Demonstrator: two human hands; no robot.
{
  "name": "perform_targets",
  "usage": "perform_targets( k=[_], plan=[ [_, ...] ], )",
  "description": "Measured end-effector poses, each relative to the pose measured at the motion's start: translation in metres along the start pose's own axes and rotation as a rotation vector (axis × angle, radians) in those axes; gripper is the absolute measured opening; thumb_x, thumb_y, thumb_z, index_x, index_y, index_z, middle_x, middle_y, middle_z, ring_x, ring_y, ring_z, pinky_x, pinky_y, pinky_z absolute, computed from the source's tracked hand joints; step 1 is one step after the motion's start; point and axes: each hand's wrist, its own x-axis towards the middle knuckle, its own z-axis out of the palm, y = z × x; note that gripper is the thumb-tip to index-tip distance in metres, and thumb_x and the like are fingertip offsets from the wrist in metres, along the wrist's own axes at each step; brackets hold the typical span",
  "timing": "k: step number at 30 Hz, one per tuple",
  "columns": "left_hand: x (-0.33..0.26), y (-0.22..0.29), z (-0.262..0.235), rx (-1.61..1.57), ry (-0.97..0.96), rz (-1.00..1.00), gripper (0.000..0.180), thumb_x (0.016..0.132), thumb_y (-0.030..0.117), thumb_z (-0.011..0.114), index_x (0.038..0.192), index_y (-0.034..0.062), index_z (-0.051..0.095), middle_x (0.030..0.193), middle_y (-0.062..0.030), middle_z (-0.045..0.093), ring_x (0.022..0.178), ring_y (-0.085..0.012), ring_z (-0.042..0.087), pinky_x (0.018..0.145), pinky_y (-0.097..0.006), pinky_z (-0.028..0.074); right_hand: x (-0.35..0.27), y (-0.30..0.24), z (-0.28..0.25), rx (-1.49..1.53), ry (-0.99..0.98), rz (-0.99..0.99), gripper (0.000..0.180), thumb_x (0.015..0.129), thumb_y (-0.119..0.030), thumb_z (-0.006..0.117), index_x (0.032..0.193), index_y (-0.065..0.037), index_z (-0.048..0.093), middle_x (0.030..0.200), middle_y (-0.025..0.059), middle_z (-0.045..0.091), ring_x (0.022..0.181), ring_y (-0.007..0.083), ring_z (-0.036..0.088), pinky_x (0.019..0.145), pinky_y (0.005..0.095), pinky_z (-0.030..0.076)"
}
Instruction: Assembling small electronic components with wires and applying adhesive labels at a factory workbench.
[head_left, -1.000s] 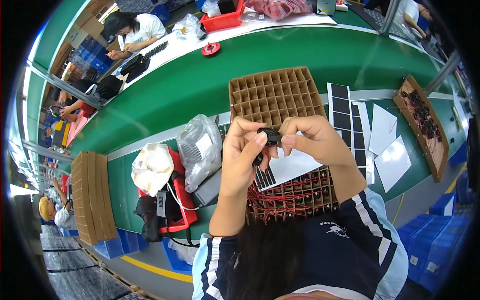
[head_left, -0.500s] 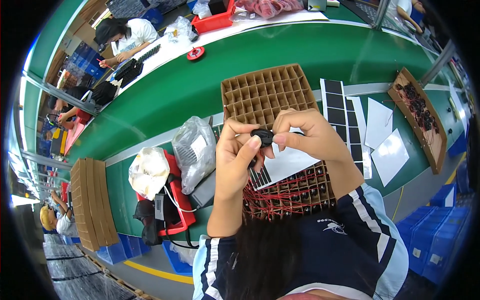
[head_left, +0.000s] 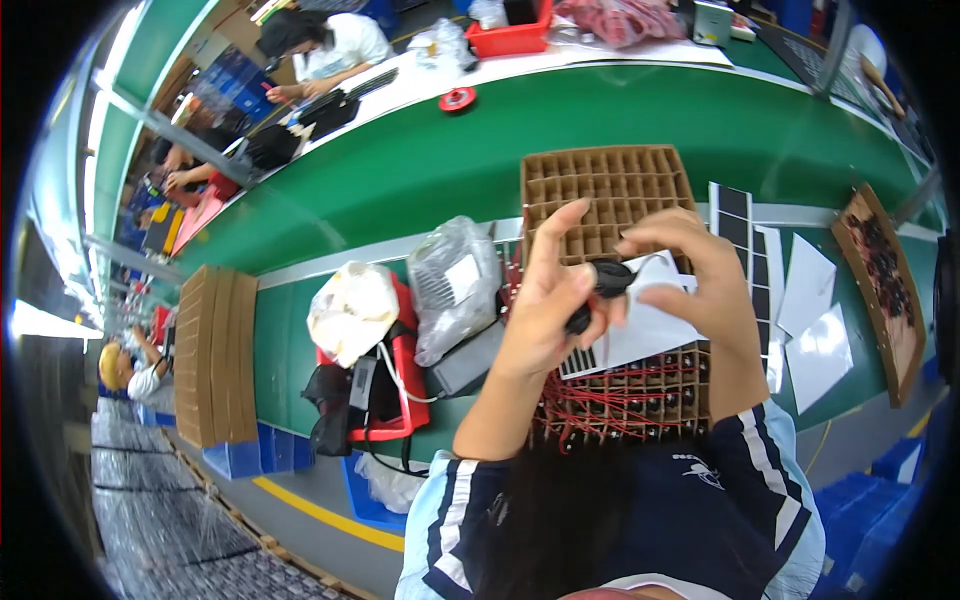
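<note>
My left hand (head_left: 545,310) pinches a small round black part (head_left: 612,279) between its thumb and lower fingers, index finger raised. A second dark round piece (head_left: 578,320) shows below, against the same hand; whether it joins the first I cannot tell. To the right, my right hand (head_left: 705,275) is open, thumb and fingers apart, close to the part but not gripping it. Beneath both hands lies a white sheet (head_left: 645,338) over a divided cardboard tray (head_left: 690,395) of black parts with red wires. Behind them stands another cardboard divider tray (head_left: 604,162), its visible cells bare.
Left of my hands are a clear plastic bag (head_left: 455,290), a grey box (head_left: 468,360) and a red bin (head_left: 400,425) with a white bag. To the right lie black-square label sheets (head_left: 735,215), white sheets (head_left: 818,345) and a long box (head_left: 905,360) of black parts. People work beyond.
My right hand has come off the black part and its fingers have spread. My left hand keeps the part, its index finger now lifted. The whole view has shifted, moving the scene rightward.
</note>
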Motion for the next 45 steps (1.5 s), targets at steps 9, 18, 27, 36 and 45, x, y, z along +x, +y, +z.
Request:
perform_targets(
  k=[9, 18, 27, 36, 45],
  plan=[
    [-0.004, 0.001, 0.001, 1.184, 0.424, 0.384, 0.056, 0.076, 0.01, 0.06, 0.123, -0.0003, 0.031, 0.062, -0.0079, 0.06, 0.048, -0.0148, 0.056, 0.048, -0.023, 0.042, -0.003, -0.006, 0.017, -0.36, 0.166, -0.066, 0.025, 0.062, -0.012, 0.071, 0.085, -0.004, 0.062, 0.081, 0.0062, 0.06, 0.076, 0.0218, 0.054, 0.069, 0.0316, 0.038],
    [-0.003, -0.001, 0.017, 0.477, 0.118, -0.208, 0.067, 0.089, 0.016, 0.045, 0.135, 0.0065, -0.003, 0.057, -0.0044, 0.05, 0.039, -0.0095, 0.045, 0.033, -0.021, 0.034, -0.009, 0.008, 0.03, -0.469, 0.246, -0.005, 0.023, 0.06, -0.015, 0.071, 0.079, -0.006, 0.061, 0.075, 0.0025, 0.056, 0.066, 0.0198, 0.05, 0.062, 0.0304, 0.036],
    [0.006, -0.019, 0.004, 0.327, 0.314, 0.193, 0.019, 0.088, 0.01, 0.046, 0.105, 0.0005, 0.044, 0.071, -0.0058, 0.055, 0.048, -0.0068, 0.046, 0.043, -0.017, 0.035, -0.004, 0.003, 0.029, -0.338, 0.195, 0.016, 0.033, 0.061, -0.013, 0.073, 0.091, -0.008, 0.06, 0.078, 0.002, 0.056, 0.066, 0.0161, 0.045, 0.06, 0.0263, 0.038],
    [0.009, -0.019, 0.004, 0.252, 0.32, 0.218, 0.021, 0.087, 0.013, 0.05, 0.103, 0.0022, 0.041, 0.076, -0.0087, 0.056, 0.048, -0.0096, 0.048, 0.043, -0.019, 0.037, -0.006, 0.006, 0.009, -0.002, -0.048, 0.113, 0.01, 0.074, -0.012, 0.062, 0.071, -0.004, 0.056, 0.067, 0.0031, 0.055, 0.067, 0.0165, 0.05, 0.069, 0.0285, 0.036],
    [0.006, -0.018, 0.004, 0.071, 0.229, 0.192, 0.012, 0.091, 0.016, 0.042, 0.098, 0.0061, 0.042, 0.062, -0.0091, 0.05, 0.043, -0.0108, 0.04, 0.042, -0.023, 0.034, -0.003, 0.012, 0.006, 0.04, -0.036, 0.051, 0.012, 0.074, -0.012, 0.064, 0.07, -0.003, 0.058, 0.068, 0.003, 0.054, 0.067, 0.0144, 0.049, 0.064, 0.0261, 0.036]
  ],
)
